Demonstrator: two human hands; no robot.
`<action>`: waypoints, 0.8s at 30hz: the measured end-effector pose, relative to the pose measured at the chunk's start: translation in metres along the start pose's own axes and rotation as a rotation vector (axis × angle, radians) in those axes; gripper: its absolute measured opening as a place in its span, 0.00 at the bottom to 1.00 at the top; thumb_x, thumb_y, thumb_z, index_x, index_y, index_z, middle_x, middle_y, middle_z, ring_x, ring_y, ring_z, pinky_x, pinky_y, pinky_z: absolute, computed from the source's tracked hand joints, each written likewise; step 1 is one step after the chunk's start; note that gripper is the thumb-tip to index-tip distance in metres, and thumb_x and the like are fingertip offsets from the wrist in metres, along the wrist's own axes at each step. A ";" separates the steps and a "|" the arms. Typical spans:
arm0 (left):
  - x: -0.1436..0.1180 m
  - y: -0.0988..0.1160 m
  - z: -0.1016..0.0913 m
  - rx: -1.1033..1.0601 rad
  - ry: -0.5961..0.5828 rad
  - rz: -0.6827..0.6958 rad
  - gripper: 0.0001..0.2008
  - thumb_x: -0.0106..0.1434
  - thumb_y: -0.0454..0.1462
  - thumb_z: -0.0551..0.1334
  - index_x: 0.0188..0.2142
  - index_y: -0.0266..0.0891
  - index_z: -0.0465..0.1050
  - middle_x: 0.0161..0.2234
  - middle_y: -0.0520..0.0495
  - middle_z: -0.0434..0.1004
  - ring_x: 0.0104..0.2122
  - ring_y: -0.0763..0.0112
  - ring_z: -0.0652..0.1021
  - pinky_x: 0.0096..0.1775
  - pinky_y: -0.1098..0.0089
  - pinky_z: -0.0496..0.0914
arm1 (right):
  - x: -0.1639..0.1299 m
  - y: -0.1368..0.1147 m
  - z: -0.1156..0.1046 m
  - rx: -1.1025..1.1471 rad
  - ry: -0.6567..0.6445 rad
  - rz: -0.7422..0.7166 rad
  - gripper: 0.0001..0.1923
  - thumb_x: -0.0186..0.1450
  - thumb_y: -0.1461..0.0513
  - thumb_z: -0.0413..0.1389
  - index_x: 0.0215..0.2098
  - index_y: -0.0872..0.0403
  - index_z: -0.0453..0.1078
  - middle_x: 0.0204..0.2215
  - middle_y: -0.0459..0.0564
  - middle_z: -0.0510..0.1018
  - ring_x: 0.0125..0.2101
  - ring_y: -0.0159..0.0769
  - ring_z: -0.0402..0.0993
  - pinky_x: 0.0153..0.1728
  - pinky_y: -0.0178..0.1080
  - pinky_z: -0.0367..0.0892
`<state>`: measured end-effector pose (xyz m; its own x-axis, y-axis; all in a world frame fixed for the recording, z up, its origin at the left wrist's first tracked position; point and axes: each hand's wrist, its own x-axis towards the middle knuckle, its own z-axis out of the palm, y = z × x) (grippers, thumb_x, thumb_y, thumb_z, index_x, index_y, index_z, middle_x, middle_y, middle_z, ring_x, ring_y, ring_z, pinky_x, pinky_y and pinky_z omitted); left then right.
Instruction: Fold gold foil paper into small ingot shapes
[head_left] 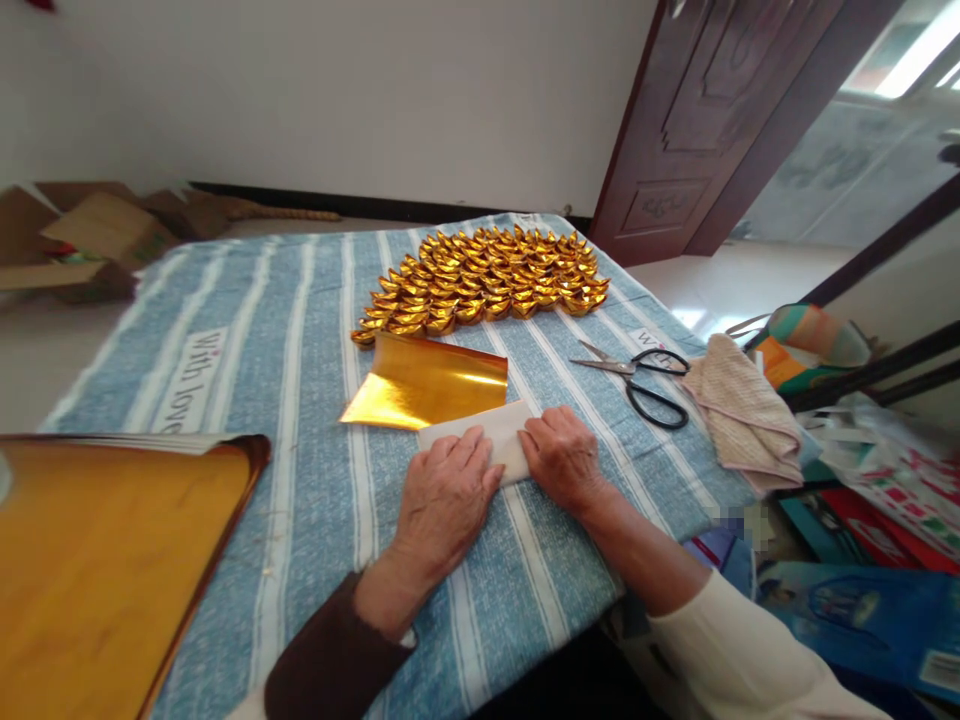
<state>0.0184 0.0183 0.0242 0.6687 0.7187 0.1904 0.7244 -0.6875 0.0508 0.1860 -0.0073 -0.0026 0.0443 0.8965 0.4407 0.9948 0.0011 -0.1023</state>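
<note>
A sheet of gold foil paper [427,385] lies on the blue striped cloth [300,330], its near edge folded over so the white back [495,428] shows. My left hand [442,500] lies flat on the left part of that fold. My right hand [562,458] presses the fold's right end. Both hands are palm down with fingers together on the paper.
Several folded gold paper ingots [484,280] lie in rows at the far side. Black scissors [637,380] and a beige towel [742,410] sit at the right. A stack of gold sheets [97,570] covers the near left corner. Bags and boxes [877,520] crowd the right.
</note>
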 end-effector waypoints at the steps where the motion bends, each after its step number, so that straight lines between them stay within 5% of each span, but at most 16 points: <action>1: -0.001 0.000 0.001 -0.002 -0.001 -0.006 0.15 0.69 0.40 0.53 0.50 0.39 0.71 0.54 0.42 0.72 0.46 0.55 0.73 0.42 0.56 0.67 | -0.001 0.000 0.001 -0.001 0.016 -0.006 0.13 0.66 0.64 0.52 0.23 0.54 0.69 0.24 0.49 0.70 0.31 0.37 0.61 0.33 0.38 0.52; 24: -0.010 0.002 0.011 -0.051 0.071 -0.060 0.16 0.65 0.41 0.60 0.50 0.37 0.71 0.55 0.42 0.71 0.48 0.53 0.72 0.44 0.54 0.67 | -0.004 0.000 0.006 0.021 0.102 -0.059 0.16 0.68 0.62 0.49 0.22 0.52 0.67 0.21 0.47 0.68 0.27 0.37 0.60 0.31 0.39 0.51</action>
<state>0.0149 0.0113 0.0119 0.6097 0.7508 0.2541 0.7521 -0.6492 0.1135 0.1855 -0.0083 -0.0095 -0.0036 0.8449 0.5349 0.9938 0.0626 -0.0921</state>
